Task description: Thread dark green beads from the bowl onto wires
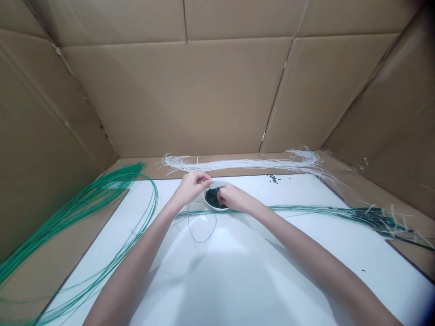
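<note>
Left: loose green strands (84, 199) extend across the cardboard floor and onto the white table (217, 280). Centre-left: the left hand (195, 184), at the bowl's far-left rim, pinches what appears to be a thin green thread (203, 242); a loop of it hangs below. Centre: the white bowl (215, 209) contains small dark beads (211, 198). The right hand (231, 196) has its fingers curled into the beads; whether one is grasped cannot be told.

Behind: white strands (234, 164) lie along the back. Right: spilled beads (273, 179), then a dark green bundle (374, 218) at the table's edge.

Step in hand, as judged: selecting a bead. The next move calls for a firm pinch on one bead, with the thread tip held steady.
</note>
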The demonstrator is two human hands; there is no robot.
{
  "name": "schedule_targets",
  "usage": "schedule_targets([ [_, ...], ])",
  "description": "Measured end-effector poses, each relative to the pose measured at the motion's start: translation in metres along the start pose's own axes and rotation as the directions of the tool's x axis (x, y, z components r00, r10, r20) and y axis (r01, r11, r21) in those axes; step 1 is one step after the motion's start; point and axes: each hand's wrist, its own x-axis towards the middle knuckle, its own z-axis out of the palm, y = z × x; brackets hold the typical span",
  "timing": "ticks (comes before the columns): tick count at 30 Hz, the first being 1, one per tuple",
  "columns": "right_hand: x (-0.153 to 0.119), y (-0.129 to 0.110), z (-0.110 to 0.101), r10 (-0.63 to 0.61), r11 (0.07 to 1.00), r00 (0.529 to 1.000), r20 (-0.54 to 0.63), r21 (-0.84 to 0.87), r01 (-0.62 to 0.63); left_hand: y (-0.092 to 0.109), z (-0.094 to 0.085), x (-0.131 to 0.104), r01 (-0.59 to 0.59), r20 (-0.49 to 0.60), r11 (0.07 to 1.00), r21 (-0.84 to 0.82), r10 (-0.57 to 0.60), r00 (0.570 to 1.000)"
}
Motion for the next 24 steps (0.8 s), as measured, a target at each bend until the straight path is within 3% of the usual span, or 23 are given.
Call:
schedule_targets([
  [3,-0.006,-0.002,-0.01,-0.003,0.994,0.997,-0.077,0.108,0.011,-0.001,0.001,0.0,-0.042,0.005,0.999,-0.014,0.042,0.999],
  [5,-0.012,-0.004,-0.018,0.032,0.959,0.97,-0.243,0.28,0.038,-0.002,0.002,-0.001,-0.061,0.017,0.998,-0.029,0.062,0.998],
  [7,-0.017,-0.006,-0.025,0.064,0.904,0.91,-0.41,0.41,0.121,-0.002,0.002,-0.001,-0.066,0.029,0.996,-0.051,0.068,0.997],
  [9,-0.02,-0.008,-0.028,0.055,0.883,0.86,-0.507,0.427,0.196,-0.002,0.003,-0.001,-0.06,0.055,0.995,-0.085,0.064,0.996],
  [12,-0.022,-0.011,-0.03,0.03,0.894,0.825,-0.564,0.385,0.231,-0.001,0.005,-0.001,-0.046,0.103,0.988,-0.15,0.062,0.993],
  [15,-0.023,-0.013,-0.03,0.043,0.894,0.816,-0.577,0.387,0.227,0.0,0.007,-0.002,-0.044,0.098,0.985,-0.167,0.061,0.993],
  [18,-0.023,-0.014,-0.032,0.141,0.854,0.829,-0.542,0.491,0.175,0.002,0.009,-0.003,-0.115,-0.023,0.989,-0.094,0.113,0.993],
  [20,-0.022,-0.015,-0.033,0.222,0.763,0.862,-0.456,0.632,0.138,0.004,0.01,-0.005,-0.178,-0.095,0.984,-0.018,0.176,0.98],
  [24,-0.021,-0.015,-0.034,0.271,0.514,0.917,-0.291,0.85,0.118,0.005,0.011,-0.006,-0.24,-0.117,0.969,0.049,0.244,0.963],
])
